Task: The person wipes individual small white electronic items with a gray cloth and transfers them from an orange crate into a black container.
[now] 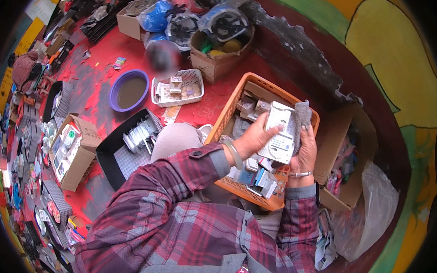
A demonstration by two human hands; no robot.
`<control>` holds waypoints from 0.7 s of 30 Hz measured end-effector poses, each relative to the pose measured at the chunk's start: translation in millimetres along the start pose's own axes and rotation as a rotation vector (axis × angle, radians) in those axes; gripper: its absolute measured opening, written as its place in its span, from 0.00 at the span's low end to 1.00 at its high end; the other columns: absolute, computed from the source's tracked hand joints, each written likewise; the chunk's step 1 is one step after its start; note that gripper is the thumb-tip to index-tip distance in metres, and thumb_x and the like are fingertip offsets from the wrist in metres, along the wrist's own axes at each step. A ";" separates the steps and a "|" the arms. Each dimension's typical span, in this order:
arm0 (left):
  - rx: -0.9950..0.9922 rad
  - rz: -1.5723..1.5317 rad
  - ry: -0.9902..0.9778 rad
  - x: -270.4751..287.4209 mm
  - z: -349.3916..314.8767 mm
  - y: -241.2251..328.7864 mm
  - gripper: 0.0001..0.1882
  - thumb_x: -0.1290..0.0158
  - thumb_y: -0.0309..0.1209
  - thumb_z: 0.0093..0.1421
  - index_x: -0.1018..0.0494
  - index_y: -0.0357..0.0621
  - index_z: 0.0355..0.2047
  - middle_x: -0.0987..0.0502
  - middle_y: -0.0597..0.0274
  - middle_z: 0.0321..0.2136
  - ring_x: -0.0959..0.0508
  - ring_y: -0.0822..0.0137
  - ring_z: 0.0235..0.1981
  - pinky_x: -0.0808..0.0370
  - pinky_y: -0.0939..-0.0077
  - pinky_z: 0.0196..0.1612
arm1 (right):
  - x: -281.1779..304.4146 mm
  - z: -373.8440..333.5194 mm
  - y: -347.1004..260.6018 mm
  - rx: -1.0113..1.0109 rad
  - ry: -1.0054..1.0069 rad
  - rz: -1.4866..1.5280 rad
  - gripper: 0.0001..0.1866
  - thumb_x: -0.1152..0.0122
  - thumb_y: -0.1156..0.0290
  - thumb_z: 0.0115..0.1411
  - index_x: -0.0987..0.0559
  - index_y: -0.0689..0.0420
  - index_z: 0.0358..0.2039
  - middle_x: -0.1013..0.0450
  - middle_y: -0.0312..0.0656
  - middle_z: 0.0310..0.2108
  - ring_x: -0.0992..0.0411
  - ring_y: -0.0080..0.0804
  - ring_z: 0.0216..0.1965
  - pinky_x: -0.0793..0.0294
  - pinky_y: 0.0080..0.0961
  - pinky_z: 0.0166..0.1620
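Note:
Above the orange plastic basket (228, 110), my left hand (252, 138) grips a flat white box (280, 122) with dark print, its thumb across the box's face. My right hand (304, 153) is closed around a grey cloth (302, 114) at the box's right edge. The cloth and the box appear to touch. Inside the basket, several small boxes and packets lie below my hands, among them a blue-and-white packet (265, 182). Part of the basket's contents is hidden by my hands and the white box.
Left of the basket stand a white basket (178, 102), a purple basin (113, 89) of murky liquid and a black bin (109, 163). An open carton (347, 123) and a clear plastic bag (372, 214) sit against the right wall. Behind stands a carton (214, 67) with bagged goods.

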State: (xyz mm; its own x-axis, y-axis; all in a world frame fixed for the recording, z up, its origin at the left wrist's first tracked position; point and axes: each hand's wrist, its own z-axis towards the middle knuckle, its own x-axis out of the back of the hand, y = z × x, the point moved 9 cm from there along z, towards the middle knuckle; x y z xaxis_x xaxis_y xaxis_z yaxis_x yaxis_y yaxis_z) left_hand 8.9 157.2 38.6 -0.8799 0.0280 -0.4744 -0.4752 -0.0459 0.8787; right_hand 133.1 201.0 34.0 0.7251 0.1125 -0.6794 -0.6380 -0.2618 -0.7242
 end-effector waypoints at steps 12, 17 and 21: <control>0.007 -0.304 0.143 24.6 9.2 2.0 0.18 0.55 0.36 0.63 0.37 0.35 0.46 0.26 0.59 0.38 0.24 0.71 0.37 0.26 0.77 0.40 | 1.5 -4.6 8.3 -0.107 0.027 -0.287 0.17 0.57 0.66 0.64 0.30 0.65 0.46 0.26 0.43 0.39 0.26 0.29 0.36 0.27 0.22 0.40; -0.085 -0.265 0.278 51.2 14.9 0.0 0.17 0.53 0.35 0.62 0.37 0.33 0.45 0.27 0.59 0.37 0.26 0.73 0.36 0.28 0.79 0.40 | -19.1 -21.3 30.6 -0.247 -0.069 -0.290 0.18 0.59 0.62 0.65 0.31 0.62 0.48 0.26 0.42 0.37 0.26 0.28 0.27 0.24 0.22 0.25; -0.148 -0.044 0.372 55.9 9.1 1.8 0.15 0.55 0.34 0.63 0.36 0.35 0.44 0.26 0.61 0.36 0.26 0.74 0.37 0.28 0.80 0.41 | -19.3 -31.0 52.9 -0.369 0.030 -0.134 0.20 0.61 0.61 0.65 0.31 0.61 0.49 0.26 0.42 0.39 0.25 0.29 0.29 0.25 0.20 0.23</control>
State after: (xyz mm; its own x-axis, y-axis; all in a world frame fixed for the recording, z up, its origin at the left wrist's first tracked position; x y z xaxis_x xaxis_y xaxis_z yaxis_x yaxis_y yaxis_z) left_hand -41.2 167.7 14.1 -0.7868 -0.3288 -0.5223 -0.4838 -0.1970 0.8527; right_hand 93.4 155.3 12.4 0.8061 0.1425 -0.5744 -0.4052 -0.5744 -0.7112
